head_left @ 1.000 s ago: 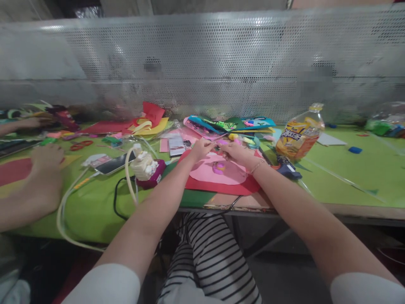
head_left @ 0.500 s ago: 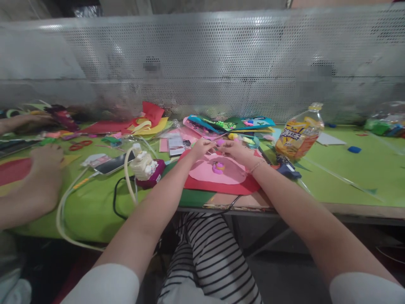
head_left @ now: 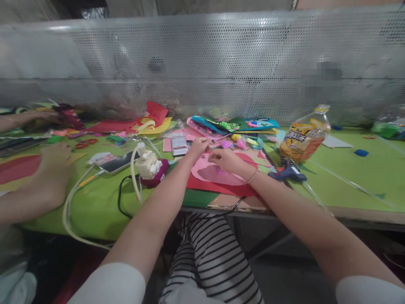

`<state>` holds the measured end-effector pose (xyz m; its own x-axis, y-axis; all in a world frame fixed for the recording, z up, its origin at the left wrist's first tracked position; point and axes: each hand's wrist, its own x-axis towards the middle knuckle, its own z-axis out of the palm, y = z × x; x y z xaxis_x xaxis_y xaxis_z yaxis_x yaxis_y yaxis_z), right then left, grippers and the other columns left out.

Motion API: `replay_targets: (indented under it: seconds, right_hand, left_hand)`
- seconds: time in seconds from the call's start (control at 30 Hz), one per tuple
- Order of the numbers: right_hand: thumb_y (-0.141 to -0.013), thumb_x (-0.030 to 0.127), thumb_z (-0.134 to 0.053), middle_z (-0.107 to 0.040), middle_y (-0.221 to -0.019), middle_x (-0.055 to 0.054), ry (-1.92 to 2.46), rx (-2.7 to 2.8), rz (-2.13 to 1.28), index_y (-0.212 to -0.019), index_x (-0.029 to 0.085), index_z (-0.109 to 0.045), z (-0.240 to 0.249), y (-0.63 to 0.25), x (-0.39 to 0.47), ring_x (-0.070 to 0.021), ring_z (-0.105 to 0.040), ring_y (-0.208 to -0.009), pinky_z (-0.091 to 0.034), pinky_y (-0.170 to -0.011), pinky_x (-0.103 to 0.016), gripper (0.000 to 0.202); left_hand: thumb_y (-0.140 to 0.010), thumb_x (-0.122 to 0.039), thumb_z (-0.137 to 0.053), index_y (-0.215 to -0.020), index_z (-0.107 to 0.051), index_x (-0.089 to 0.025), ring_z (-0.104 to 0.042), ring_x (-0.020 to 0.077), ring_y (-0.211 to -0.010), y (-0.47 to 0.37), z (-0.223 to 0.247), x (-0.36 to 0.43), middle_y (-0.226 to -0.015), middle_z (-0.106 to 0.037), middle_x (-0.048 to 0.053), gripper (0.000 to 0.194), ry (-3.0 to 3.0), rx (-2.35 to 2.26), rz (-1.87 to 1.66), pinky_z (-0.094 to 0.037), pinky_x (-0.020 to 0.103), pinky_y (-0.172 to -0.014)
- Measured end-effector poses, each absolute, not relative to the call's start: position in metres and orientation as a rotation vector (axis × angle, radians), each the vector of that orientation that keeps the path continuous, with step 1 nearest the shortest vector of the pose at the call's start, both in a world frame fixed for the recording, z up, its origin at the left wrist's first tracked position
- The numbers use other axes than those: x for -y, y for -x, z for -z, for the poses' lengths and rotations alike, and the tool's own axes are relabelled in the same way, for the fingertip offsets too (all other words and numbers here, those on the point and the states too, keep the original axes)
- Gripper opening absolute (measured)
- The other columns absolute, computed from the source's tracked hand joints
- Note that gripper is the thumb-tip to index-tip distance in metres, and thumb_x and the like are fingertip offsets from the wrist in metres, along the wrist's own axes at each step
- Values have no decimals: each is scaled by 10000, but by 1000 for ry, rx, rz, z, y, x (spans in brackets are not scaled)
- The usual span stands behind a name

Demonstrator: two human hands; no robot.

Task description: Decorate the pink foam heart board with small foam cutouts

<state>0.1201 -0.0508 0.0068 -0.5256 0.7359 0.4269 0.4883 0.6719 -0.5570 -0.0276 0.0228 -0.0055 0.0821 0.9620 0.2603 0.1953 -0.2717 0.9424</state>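
Note:
My left hand (head_left: 200, 148) is closed in a pinch above the far edge of the pink paper cutout (head_left: 202, 172). A tiny dark bit shows at its fingertips, too small to name. To its right, my right hand (head_left: 230, 161) hovers low over the same cutout with its fingertips drawn together; what they hold, if anything, is hidden. Under this hand a purple piece (head_left: 220, 171) on the cutout is mostly covered. The cutout lies on red paper (head_left: 198, 184). Just beyond my hands are small pink lumps (head_left: 226, 144) that look like modelling clay.
A dark blue glue gun (head_left: 292, 172) lies right, before a plastic bottle (head_left: 303, 137). Left are a purple power strip (head_left: 158, 175) with cables, a phone (head_left: 120, 163) and red scissors (head_left: 86, 143). Another person's foot (head_left: 52, 177) rests at far left. A perforated metal panel (head_left: 202, 67) stands behind.
My hands have parted slightly. The right hand has come nearer and lower, now covering most of the purple piece that showed before. The view has shifted slightly left.

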Motion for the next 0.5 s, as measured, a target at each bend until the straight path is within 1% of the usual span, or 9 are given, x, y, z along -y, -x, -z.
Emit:
replay_targets:
  seconds: [0.13, 0.33, 0.5]
  right_hand:
    - [-753, 68, -521, -681, -770, -35, 880, 2351, -317, -740, 151, -668, -7, -113, 59, -117, -564, -697, -400, -670, -231, 169]
    - [-748, 52, -507, -685, -773, -34, 877, 2362, -326, -744, 142, -674, -5, -112, 59, -109, -563, -685, -396, -664, -217, 190]
    - [-740, 35, -493, -691, -783, -39, 893, 2417, -245, -745, 144, -678, -4, -111, 59, -115, -565, -701, -388, -671, -217, 214]
  left_hand:
    - [-804, -289, -516, -659, -585, -120, -468, 59, -454, 25, 3, -18, -519, -536, -20, 233, -1577, -1188, -1192, -390, 179, -497]
    - [-801, -267, -519, -665, -587, -116, -472, 57, -471, 24, 3, -17, -531, -528, -26, 215, -1566, -1194, -1184, -382, 174, -498]
    - [-803, -239, -512, -694, -608, -112, -462, 52, -462, 23, 1, -15, -534, -532, -27, 193, -1566, -1202, -1161, -369, 170, -488]
